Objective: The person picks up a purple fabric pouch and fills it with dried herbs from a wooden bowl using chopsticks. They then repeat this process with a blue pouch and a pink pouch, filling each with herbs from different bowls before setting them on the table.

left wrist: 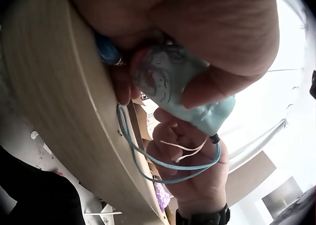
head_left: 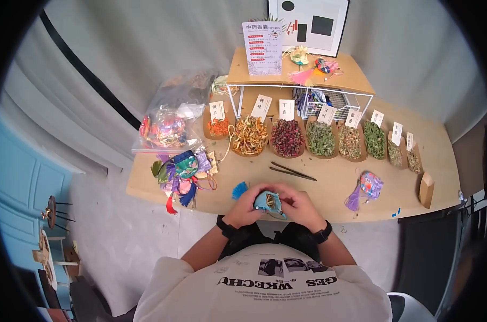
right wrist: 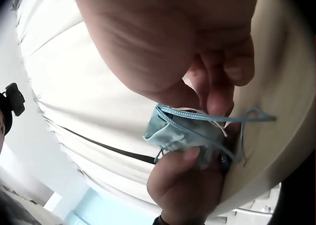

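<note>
My left hand [left wrist: 197,42] sits closest to the lens, thumb curled over the light-blue pouch [left wrist: 182,87] & gripping it at the table edge [left wrist: 59,111]. My right hand [right wrist: 163,42] pinches the blue cord [right wrist: 212,117] at the pouch mouth, fingers bent round it. From the head view both hands, left [head_left: 247,206] & right [head_left: 301,206], meet over the pouch [head_left: 268,203], which is at the near edge of the table [head_left: 329,188], its mouth up w/ dried bits showing inside. A loop of the cord [left wrist: 168,163] hangs below the pouch.

Just beyond the hands, a blue tassel [head_left: 239,189] lies on the table. Farther back are dark tongs [head_left: 291,170]. To my left is a pile of colourful pouches [head_left: 184,174], and behind it a clear bag [head_left: 171,126] w/ more. To my right lies one pouch with a purple tassel [head_left: 365,188]. Along the back runs a row of trays w/ dried herbs [head_left: 321,138], each w/ a small label card. Behind them a wire rack [head_left: 308,96] carries a wooden shelf w/ a printed sign [head_left: 262,47].
</note>
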Action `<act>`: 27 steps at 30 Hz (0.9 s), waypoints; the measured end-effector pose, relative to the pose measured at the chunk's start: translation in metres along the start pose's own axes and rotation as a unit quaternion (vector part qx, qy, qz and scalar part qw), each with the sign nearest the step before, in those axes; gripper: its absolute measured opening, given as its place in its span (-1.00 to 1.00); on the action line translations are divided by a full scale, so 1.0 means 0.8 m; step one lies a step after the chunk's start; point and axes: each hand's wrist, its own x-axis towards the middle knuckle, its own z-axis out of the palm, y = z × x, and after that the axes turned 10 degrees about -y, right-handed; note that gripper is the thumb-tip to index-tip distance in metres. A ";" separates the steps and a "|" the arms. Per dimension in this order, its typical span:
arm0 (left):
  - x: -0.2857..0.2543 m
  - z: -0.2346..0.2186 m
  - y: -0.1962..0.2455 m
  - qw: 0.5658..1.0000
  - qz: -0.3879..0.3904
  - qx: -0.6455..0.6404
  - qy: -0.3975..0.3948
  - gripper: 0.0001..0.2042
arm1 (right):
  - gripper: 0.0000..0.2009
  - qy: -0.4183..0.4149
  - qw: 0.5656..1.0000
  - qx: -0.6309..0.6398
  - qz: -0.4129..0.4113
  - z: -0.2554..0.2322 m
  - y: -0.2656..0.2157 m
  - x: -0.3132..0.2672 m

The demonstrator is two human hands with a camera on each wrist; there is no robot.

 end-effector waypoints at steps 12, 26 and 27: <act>-0.006 0.000 0.022 0.983 0.019 0.108 0.150 -0.61 | -0.93 0.057 0.983 -0.171 0.020 -0.001 -0.017 0.018; -0.023 -0.042 0.048 0.909 0.031 0.398 0.119 -0.89 | -0.88 0.061 0.985 -0.135 0.082 -0.045 -0.020 -0.003; -0.025 -0.046 0.049 0.903 0.037 0.415 0.108 -0.90 | -0.87 0.050 0.984 -0.142 0.096 -0.049 -0.023 -0.005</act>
